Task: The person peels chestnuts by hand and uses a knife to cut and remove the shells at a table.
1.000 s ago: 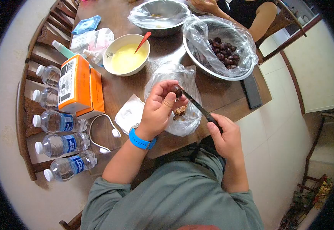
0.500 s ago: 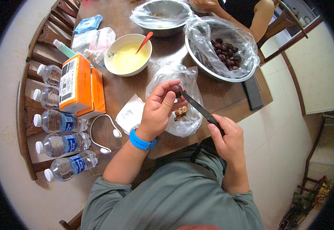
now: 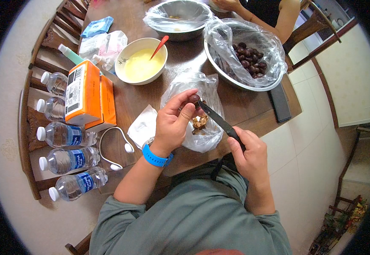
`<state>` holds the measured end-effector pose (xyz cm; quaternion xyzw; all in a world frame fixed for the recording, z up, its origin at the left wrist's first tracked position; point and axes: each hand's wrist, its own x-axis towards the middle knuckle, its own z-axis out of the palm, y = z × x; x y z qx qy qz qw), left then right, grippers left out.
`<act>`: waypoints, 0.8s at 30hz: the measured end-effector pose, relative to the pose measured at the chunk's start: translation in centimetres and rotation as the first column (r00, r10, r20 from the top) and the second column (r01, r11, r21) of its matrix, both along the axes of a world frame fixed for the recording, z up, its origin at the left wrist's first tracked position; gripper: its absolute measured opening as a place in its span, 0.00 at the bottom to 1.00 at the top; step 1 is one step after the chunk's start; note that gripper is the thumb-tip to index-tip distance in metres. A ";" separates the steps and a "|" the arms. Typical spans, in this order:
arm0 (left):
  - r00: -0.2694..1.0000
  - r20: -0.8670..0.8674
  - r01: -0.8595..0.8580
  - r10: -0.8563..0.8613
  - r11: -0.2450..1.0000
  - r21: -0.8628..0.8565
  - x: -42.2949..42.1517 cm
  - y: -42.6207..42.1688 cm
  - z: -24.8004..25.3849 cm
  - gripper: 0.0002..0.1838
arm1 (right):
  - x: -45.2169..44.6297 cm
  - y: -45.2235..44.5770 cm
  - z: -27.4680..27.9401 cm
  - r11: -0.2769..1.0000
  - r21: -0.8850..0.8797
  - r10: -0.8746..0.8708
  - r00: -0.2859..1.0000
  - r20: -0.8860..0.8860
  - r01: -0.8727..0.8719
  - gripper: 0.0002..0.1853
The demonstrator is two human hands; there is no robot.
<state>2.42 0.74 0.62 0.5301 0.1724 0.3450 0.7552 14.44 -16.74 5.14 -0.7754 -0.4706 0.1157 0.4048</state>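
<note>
My left hand (image 3: 174, 121), with a blue watch band on its wrist, holds a dark reddish-brown round water chestnut (image 3: 194, 99) between thumb and fingers. My right hand (image 3: 249, 153) is wrapped around the black handle of a knife (image 3: 219, 120). The knife's dark blade points up and left, and its tip meets the right side of the water chestnut. Below the left fingers lies a clear plastic bag (image 3: 208, 140) spread on the table, with brown peelings (image 3: 199, 122) on it. The fingertips behind the water chestnut are partly hidden.
A lined metal basin (image 3: 278, 83) holds many water chestnuts; another lined bowl (image 3: 176, 35) stands behind. A white bowl (image 3: 120, 70) holds yellow liquid and a red spoon. Orange boxes (image 3: 83, 93), several water bottles (image 3: 66, 159), earphones (image 3: 128, 147), and a tissue (image 3: 143, 127) lie left. Another person's arm (image 3: 259, 23) shows opposite.
Both hands have shifted slightly left, the right hand also a little up. The knife tip stays against the water chestnut. The person's arm opposite has moved slightly left.
</note>
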 end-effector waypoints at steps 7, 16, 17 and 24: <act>1.000 0.023 0.011 -0.011 0.999 -0.030 0.0 0.2 0.2 0.18 | -0.5 0.3 -0.5 1.000 0.019 -0.024 0.999 0.026 0.023 0.15; 0.993 0.113 0.057 -0.040 0.988 -0.146 0.1 0.2 0.3 0.20 | -1.1 0.7 -1.5 0.996 0.078 -0.036 0.997 0.065 0.031 0.16; 0.989 0.140 0.077 -0.050 0.978 -0.192 0.0 0.2 0.5 0.20 | -1.2 0.7 -1.6 0.997 0.077 -0.035 0.998 0.056 0.030 0.16; 0.985 0.173 0.063 -0.023 0.971 -0.230 0.1 0.5 -0.1 0.20 | -1.8 1.2 -1.7 0.997 0.072 -0.022 0.999 0.036 0.019 0.16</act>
